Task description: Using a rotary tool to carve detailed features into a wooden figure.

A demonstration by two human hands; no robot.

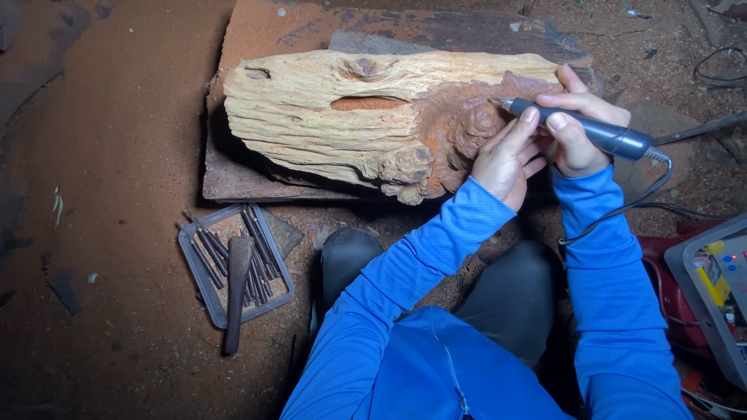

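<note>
1. Reddish, dusty earth floor [117, 155] forms the ground, and a flat brown wooden board [257, 31] is laid on it.
2. On that board a long, pale, deeply grooved piece of weathered wood [327, 117] is rested lengthwise; its right end, a knobbly reddish-brown burl [459, 128], is the part being worked.
3. A slim grey pen-shaped rotary carving tool [591, 132] is gripped in the right hand [580, 128], fingers curled round its barrel, with the fine tip set against the burl.
4. The left hand [506, 159] is laid against the burl just below the tip, fingers closed together and its fingertips touching the tool's front end as a brace.
5. The work is judged to go best with light pressure, the tip guided in short strokes along the contours, and the bracing hand kept planted so the tip cannot skid.
6. A dark cable [622, 206] is seen running from the tool's rear down towards a grey control box [712, 288] at the right edge.
7. Well apart to the left, a shallow grey tray of dark metal chisels [233, 264] lies on the floor, a wooden-handled tool [236, 292] across it.
</note>
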